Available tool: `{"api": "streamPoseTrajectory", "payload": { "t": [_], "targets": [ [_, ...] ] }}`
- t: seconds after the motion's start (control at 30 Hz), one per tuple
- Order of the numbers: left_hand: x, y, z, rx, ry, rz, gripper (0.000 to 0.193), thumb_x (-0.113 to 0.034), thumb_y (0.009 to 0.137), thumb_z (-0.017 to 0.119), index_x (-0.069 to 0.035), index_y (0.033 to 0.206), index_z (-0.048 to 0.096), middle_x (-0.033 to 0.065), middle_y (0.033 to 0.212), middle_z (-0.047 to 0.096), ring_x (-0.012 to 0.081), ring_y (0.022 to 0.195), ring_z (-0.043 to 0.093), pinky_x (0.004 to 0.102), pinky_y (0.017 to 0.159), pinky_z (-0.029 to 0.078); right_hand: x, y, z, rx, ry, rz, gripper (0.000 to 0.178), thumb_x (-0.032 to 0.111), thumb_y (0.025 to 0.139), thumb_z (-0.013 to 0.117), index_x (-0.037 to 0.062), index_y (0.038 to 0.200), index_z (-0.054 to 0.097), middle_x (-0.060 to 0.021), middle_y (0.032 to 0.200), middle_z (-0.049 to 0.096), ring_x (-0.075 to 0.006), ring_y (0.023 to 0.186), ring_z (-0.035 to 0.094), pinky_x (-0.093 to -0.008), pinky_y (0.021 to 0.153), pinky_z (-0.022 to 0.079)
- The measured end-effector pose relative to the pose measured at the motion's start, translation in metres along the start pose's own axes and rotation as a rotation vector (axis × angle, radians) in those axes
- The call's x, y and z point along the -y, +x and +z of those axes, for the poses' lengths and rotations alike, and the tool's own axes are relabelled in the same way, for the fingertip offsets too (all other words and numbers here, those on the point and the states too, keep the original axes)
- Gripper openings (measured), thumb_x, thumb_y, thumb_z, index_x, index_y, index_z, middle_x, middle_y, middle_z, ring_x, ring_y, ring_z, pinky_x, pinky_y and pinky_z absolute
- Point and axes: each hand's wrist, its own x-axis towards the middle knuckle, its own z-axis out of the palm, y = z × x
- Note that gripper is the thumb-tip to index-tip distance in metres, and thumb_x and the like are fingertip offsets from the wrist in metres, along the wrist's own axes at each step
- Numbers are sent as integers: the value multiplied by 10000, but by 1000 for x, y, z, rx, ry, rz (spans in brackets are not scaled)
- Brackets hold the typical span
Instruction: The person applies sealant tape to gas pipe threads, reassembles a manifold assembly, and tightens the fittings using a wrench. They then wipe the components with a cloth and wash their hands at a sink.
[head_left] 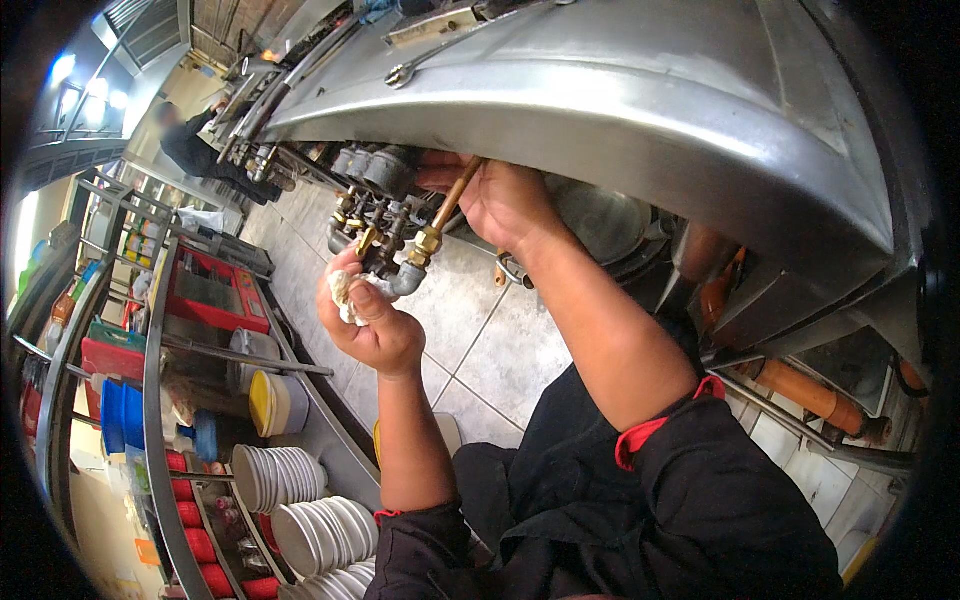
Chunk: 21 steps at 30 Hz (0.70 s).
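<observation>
A crumpled white rag or paper wipe [345, 299] is pinched in my left hand [388, 335], whose fingertips are close to the grey elbow fitting [405, 280] at the lower end of the pipework. From that elbow and its brass nut [428, 242], a brass pipe [455, 200] slants up under the steel edge. My right hand [508, 203] reaches beneath the edge and curls around the upper part of this pipe, with its fingers passing behind and partly hidden. Beside the pipe are small brass valves [368, 240] and round grey metal housings [385, 170].
Above my hands bulges a large stainless steel appliance [600, 110] with a wrench [430, 60] lying on top. Shelving at left holds stacked white plates [325, 535], a lidded tub [278, 404] and a blue container [122, 415]. Another person [190, 145] stands farther back. Tiled floor [480, 350] lies below.
</observation>
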Motion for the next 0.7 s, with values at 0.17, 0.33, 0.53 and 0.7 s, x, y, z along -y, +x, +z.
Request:
{"api": "streamPoseTrajectory", "payload": {
  "t": [0.17,0.33,0.53,0.7],
  "targets": [
    [-1,0,2,-6,-3,17,275,-226,1015,488,29,1118,489,218,1113,590,270,1026,588,398,942,453,1,-1,5,-28,-87,-34,276,303,995,495,45,984,593,-132,1030,654,-307,951,666,-492,827,567],
    [-4,1,3,7,-1,15,276,-229,1020,479,31,1114,486,219,1121,581,267,1031,584,398,944,454,3,-2,8,-19,-86,-70,267,302,997,497,60,927,584,-135,1031,651,-308,960,665,-488,814,573],
    [-5,1,2,15,9,-16,273,-230,1020,478,29,1106,487,216,1120,583,264,1038,581,396,953,445,3,-6,14,-40,-159,-110,280,306,999,496,71,869,576,-141,1033,649,-303,968,663,-489,807,573],
    [-3,2,1,15,6,14,261,-226,1016,483,19,1108,489,215,1128,582,267,1044,581,395,959,440,5,-6,15,-56,-127,-67,279,309,1002,492,73,878,573,-144,1026,649,-299,966,664,-480,810,574]
  ]
}}
